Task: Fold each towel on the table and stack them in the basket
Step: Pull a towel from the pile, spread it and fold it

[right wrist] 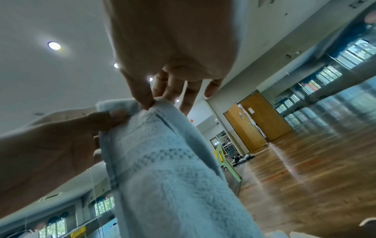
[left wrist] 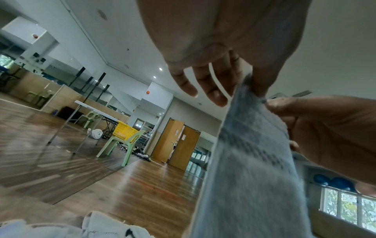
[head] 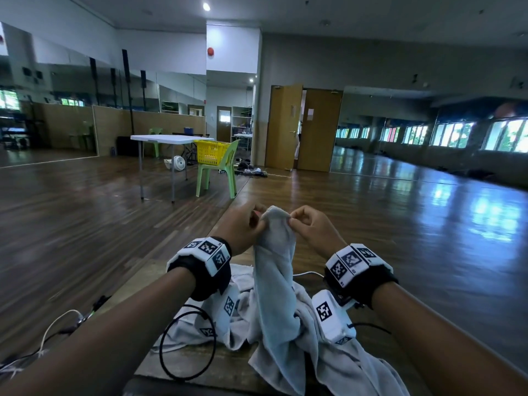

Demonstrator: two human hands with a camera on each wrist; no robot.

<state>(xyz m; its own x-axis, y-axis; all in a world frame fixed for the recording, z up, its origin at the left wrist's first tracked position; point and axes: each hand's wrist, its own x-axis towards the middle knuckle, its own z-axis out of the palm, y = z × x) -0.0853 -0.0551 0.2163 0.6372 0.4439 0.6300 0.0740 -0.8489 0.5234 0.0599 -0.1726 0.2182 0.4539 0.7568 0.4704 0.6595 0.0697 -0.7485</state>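
Observation:
A pale grey-blue towel (head: 274,267) hangs lengthwise from its top edge, lifted above the brown table (head: 200,364). My left hand (head: 258,217) pinches the left corner of that edge and my right hand (head: 293,218) pinches the right corner, close together. In the left wrist view the left hand (left wrist: 250,80) holds the towel (left wrist: 254,161) between thumb and forefinger, other fingers loose. In the right wrist view the right hand (right wrist: 150,103) pinches the woven-band end of the towel (right wrist: 162,177). More crumpled pale towels (head: 343,367) lie on the table under my wrists. A yellow basket (head: 211,151) sits far off.
The basket rests on a green plastic chair (head: 217,178) beside a white folding table (head: 168,138), across the wooden floor. A black cable loop (head: 185,344) and a white cable (head: 57,321) lie at the table's left. Brown double doors (head: 303,127) stand behind.

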